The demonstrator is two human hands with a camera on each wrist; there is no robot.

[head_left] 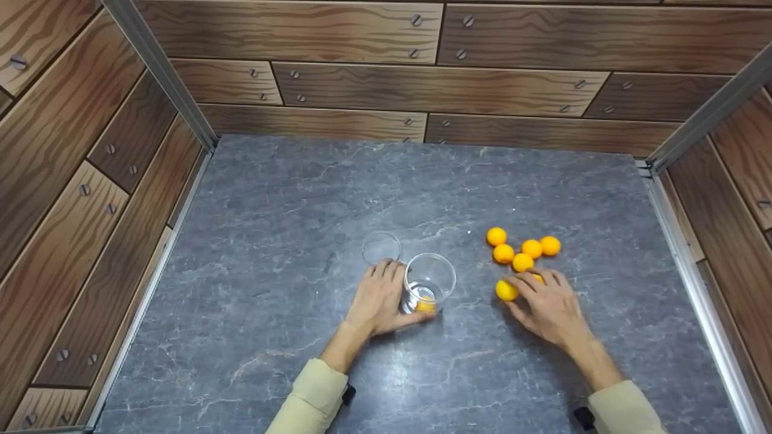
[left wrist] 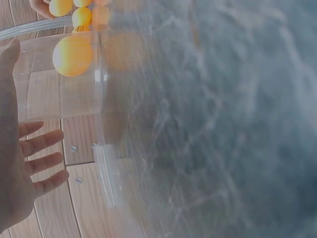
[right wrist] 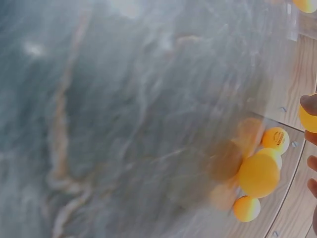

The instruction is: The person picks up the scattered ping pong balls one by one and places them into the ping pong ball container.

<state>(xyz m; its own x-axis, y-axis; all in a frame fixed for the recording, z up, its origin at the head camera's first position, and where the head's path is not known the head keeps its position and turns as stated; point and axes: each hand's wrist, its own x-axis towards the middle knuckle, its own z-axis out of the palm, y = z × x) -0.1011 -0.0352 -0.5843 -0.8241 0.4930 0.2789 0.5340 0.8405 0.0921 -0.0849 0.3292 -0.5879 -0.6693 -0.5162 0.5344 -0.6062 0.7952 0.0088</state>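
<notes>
While one orange ball [head_left: 425, 304] was seen inside the clear cup [head_left: 430, 276], around which the left hand [head_left: 379, 301] was spread loosely, another ball [head_left: 505, 291] at the cup's three o'clock was pinched in the right hand's grip [head_left: 551, 310], and six more balls [head_left: 523, 262] were left on the surface [head_left: 283, 253] toward two o'clock.

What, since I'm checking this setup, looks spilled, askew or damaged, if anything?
Nothing looks spilled or damaged; the cup stands upright with one ball inside. Only tiny white specks beyond it stand out against the grey tabletop, too small to identify.
</notes>
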